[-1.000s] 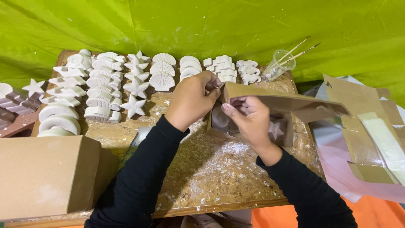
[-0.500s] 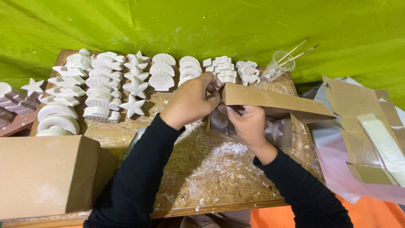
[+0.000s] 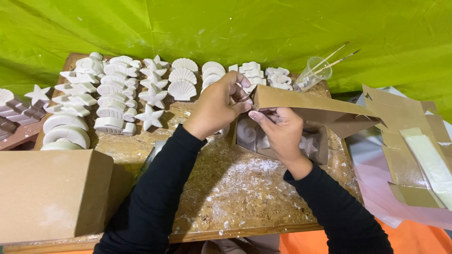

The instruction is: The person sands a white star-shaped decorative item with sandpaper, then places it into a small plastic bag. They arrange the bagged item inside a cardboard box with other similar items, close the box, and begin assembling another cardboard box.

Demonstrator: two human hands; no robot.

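Note:
A small open cardboard box (image 3: 320,157) sits on the dusty wooden board (image 3: 235,197), with white plaster shapes inside, a spiral shell (image 3: 246,134) and a star (image 3: 308,146) among them. Its brown lid flap (image 3: 306,106) is raised and leans over the box. My left hand (image 3: 216,106) pinches the flap's left corner at the box's far left edge. My right hand (image 3: 282,134) rests over the box opening, its fingers curled at the same corner and touching the left hand's fingertips.
Rows of white plaster shells and stars (image 3: 117,94) cover the board's far left half. A clear cup with two brushes (image 3: 314,73) stands at the back. A closed cardboard box (image 3: 52,195) is near left; flat cardboard pieces (image 3: 409,141) lie right.
The lid flap has swung further over the box, and both hands have closed in on its left corner. The right hand has dropped lower over the opening.

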